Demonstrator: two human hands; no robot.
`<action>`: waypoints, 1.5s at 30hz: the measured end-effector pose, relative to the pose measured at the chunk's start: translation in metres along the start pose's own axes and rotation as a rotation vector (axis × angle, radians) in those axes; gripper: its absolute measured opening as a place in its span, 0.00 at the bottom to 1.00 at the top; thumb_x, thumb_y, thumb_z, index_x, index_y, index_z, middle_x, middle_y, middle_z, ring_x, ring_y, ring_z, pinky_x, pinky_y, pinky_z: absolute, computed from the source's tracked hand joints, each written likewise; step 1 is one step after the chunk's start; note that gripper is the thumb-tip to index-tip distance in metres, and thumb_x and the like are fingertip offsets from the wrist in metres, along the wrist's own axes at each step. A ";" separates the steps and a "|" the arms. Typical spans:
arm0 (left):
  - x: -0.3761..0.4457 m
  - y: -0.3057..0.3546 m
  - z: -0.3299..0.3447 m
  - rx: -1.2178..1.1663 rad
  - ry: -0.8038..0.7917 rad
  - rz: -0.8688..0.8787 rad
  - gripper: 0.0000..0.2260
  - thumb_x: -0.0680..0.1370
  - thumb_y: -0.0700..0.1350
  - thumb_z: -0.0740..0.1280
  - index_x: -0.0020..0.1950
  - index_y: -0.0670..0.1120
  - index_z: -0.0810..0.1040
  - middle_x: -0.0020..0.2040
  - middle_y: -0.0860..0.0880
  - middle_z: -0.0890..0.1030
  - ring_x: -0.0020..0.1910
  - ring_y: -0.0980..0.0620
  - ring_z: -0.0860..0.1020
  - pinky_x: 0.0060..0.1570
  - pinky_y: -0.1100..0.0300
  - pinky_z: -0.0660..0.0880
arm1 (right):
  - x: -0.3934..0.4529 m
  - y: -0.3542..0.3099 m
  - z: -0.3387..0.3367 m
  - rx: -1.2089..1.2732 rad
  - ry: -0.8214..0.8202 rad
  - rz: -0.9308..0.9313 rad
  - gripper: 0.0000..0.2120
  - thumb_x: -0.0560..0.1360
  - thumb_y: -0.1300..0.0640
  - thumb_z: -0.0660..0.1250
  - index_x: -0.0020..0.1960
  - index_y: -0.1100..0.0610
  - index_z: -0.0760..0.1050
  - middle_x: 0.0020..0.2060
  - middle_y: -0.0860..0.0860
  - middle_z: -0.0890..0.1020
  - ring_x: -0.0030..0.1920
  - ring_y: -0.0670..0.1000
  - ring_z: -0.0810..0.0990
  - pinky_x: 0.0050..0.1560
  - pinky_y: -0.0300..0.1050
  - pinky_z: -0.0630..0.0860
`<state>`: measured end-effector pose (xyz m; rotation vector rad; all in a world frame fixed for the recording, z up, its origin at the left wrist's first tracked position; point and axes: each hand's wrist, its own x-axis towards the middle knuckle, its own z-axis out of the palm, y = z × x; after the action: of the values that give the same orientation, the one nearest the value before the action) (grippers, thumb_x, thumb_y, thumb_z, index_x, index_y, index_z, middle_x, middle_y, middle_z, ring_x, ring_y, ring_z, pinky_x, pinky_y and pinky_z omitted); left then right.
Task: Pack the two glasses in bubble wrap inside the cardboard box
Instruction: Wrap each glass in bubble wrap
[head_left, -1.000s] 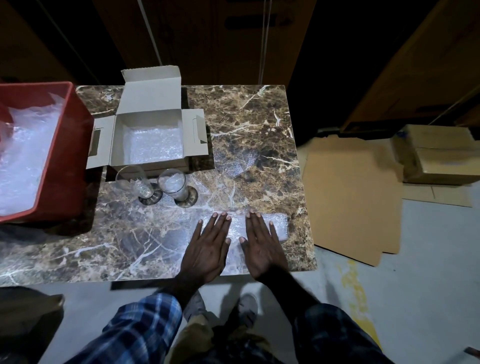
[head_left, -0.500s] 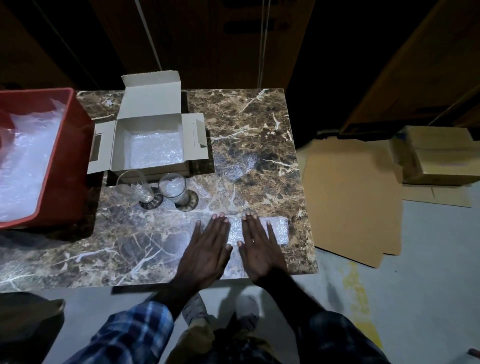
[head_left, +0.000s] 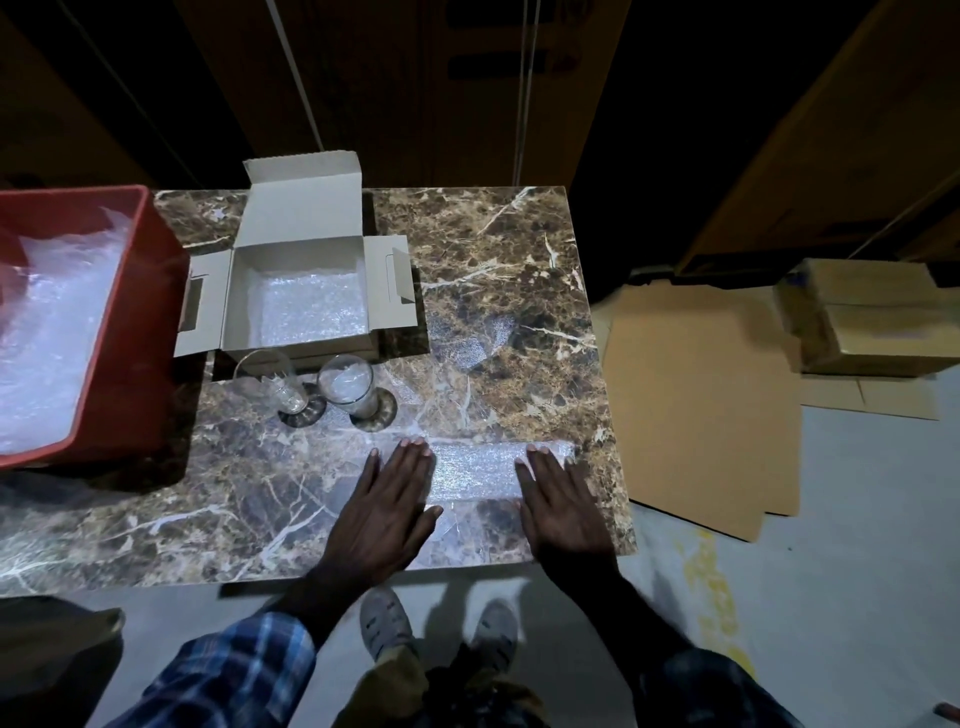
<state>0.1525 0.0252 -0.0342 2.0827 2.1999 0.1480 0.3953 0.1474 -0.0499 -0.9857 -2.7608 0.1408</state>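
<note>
Bubble wrap sheet (head_left: 475, 470) is lying flat on the near marble table (head_left: 519, 270). Left hand (head_left: 384, 512) and right hand (head_left: 563, 506) are pressing it, fingers straight and together. Two glasses (head_left: 311, 387) are standing just near the open cardboard box (head_left: 306, 291).

No text, label, brand, number or sign can be read anywhere: the cardboard box (head_left: 306, 291) on the marble table (head_left: 498, 270) is plain, and the cartons (head_left: 872, 317) on the floor right of it show no legible print.
</note>
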 end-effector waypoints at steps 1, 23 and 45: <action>0.004 0.004 0.000 0.006 0.021 0.038 0.29 0.84 0.57 0.54 0.79 0.40 0.62 0.80 0.42 0.61 0.81 0.46 0.54 0.78 0.43 0.50 | 0.002 -0.002 0.002 0.004 0.045 -0.057 0.20 0.82 0.57 0.60 0.69 0.65 0.74 0.70 0.63 0.73 0.70 0.61 0.73 0.76 0.58 0.62; -0.008 -0.024 -0.024 -0.156 0.319 0.117 0.14 0.83 0.47 0.59 0.49 0.42 0.82 0.46 0.45 0.84 0.47 0.46 0.81 0.60 0.51 0.69 | 0.027 -0.022 -0.008 0.383 0.046 0.051 0.13 0.79 0.59 0.62 0.58 0.61 0.81 0.56 0.57 0.84 0.57 0.57 0.80 0.61 0.51 0.75; 0.018 -0.044 -0.032 -0.536 0.154 -0.615 0.10 0.78 0.53 0.69 0.44 0.47 0.82 0.39 0.46 0.81 0.49 0.39 0.78 0.54 0.43 0.73 | 0.050 0.000 -0.030 0.302 -0.076 0.689 0.15 0.79 0.48 0.66 0.40 0.57 0.81 0.43 0.56 0.82 0.51 0.60 0.74 0.52 0.54 0.68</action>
<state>0.1029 0.0408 -0.0088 1.1067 2.4162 0.7543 0.3640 0.1797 -0.0124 -1.8042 -2.2361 0.6797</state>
